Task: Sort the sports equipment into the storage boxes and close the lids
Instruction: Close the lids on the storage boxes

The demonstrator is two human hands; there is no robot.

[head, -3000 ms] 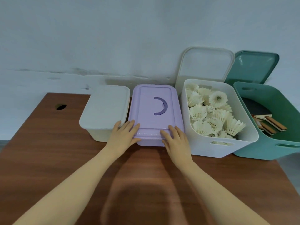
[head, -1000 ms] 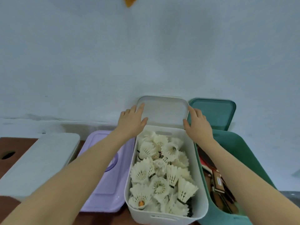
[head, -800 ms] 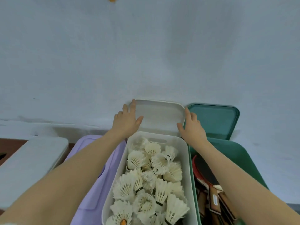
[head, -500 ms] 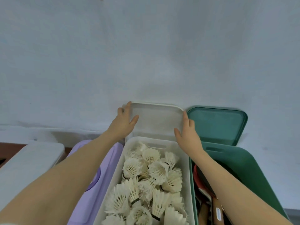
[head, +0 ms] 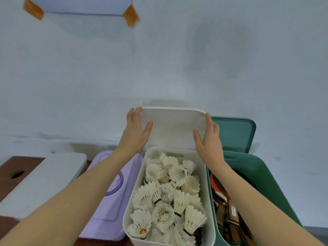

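Gripping the upright white lid by both side edges, left hand and right hand, behind the shuttlecock box.

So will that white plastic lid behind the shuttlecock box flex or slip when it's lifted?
The white plastic lid looks thin and flat, so probably light, with slight flex. The left hand and right hand grip opposite edges, which should limit slipping, though its smooth surface might slide.

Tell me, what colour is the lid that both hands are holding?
White. The lid stands behind the shuttlecock box, seen clearly in the head view.
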